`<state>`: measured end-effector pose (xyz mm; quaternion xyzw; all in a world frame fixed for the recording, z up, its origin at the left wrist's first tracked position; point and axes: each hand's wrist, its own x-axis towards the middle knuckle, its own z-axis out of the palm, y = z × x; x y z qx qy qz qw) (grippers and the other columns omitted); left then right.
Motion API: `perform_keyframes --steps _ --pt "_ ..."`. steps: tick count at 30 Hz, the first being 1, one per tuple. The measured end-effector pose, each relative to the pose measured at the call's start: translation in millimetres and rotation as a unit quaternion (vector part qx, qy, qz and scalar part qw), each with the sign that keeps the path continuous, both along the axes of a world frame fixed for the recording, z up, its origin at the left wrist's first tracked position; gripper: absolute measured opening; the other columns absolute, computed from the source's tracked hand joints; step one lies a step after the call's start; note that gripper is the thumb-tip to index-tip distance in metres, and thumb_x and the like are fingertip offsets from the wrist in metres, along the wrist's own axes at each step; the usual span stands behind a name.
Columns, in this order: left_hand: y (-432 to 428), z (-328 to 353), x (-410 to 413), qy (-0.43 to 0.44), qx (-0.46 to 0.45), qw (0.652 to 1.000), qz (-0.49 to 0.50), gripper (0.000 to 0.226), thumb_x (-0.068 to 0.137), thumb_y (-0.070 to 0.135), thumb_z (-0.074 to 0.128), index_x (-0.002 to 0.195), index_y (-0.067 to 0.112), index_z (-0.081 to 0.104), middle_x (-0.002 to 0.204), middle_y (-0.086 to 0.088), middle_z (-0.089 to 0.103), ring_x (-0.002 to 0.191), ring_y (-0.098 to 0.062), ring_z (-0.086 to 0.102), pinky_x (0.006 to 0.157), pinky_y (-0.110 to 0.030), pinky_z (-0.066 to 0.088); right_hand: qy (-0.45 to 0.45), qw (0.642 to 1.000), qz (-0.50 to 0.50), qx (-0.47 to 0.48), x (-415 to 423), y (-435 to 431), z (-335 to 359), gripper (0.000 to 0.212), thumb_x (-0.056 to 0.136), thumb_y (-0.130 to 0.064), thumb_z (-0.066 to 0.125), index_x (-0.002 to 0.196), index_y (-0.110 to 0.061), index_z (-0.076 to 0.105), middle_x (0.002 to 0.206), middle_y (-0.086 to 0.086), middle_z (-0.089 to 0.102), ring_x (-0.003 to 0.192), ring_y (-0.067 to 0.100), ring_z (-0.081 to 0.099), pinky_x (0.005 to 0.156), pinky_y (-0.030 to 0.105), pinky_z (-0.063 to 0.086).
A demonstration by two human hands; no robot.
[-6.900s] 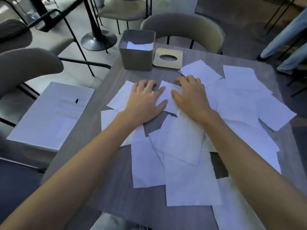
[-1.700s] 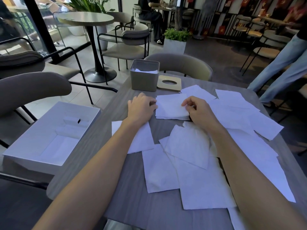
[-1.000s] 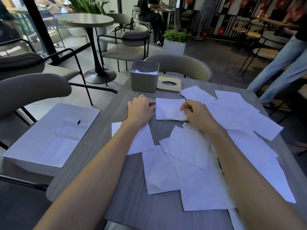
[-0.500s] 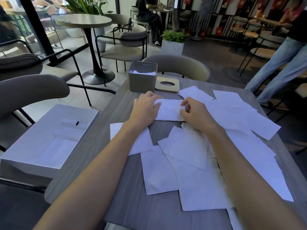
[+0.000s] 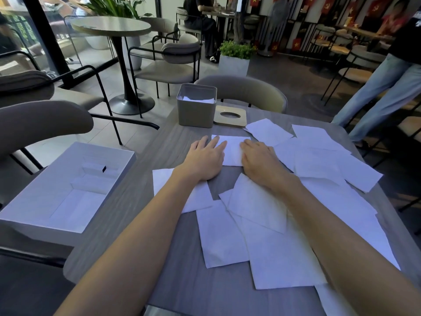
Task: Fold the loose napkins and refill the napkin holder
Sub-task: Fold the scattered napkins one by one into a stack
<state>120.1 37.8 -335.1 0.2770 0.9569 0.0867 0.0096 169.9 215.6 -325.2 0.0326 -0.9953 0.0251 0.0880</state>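
While both arms reach forward, the left hand (image 5: 203, 160) and right hand (image 5: 259, 160) press flat, fingers straight, on a folded white paper napkin (image 5: 232, 149).

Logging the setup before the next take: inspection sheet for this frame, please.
Surface: grey wood-grain table, largely covered with paper.
Job's things: folded napkin flat between the hands; napkin holder at the far edge, open, some napkins inside; its lid lying beside it; loose napkins overlapping across the middle and right.
Clutter: white box, open, off the table's left edge.
Hands: left hand and right hand flat, fingers straight, pressing the folded napkin's two sides.
Cables: nothing seen.
Surroundings: café chair behind the table, round table, potted plant, standing person at far right.
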Motion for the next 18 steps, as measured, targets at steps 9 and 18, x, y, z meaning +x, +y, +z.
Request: perform_keyframes --steps 9,18 --pt "0.4 0.9 0.4 -0.032 -0.018 0.999 -0.004 0.060 0.104 0.053 0.019 0.160 0.031 0.011 0.169 -0.001 0.006 0.154 -0.029 0.002 0.124 -0.045 0.005 -0.034 0.998 0.044 -0.031 -5.3 0.9 20.7 0.010 0.090 -0.009 0.054 0.097 -0.010 0.046 0.099 0.004 0.049 0.089 0.029 0.051 0.071 0.040 0.038" --pt "2.3 4.6 -3.2 -0.032 -0.028 0.999 0.001 0.070 0.102 0.057 0.030 0.159 0.020 0.015 0.167 -0.011 0.009 0.154 -0.030 0.005 0.123 -0.045 0.009 -0.105 0.991 0.070 0.049 -13.3 -8.1 13.0 0.024 0.102 -0.008 0.039 0.117 0.004 0.052 0.123 0.016 0.049 0.114 0.030 0.046 0.092 0.038 0.040"
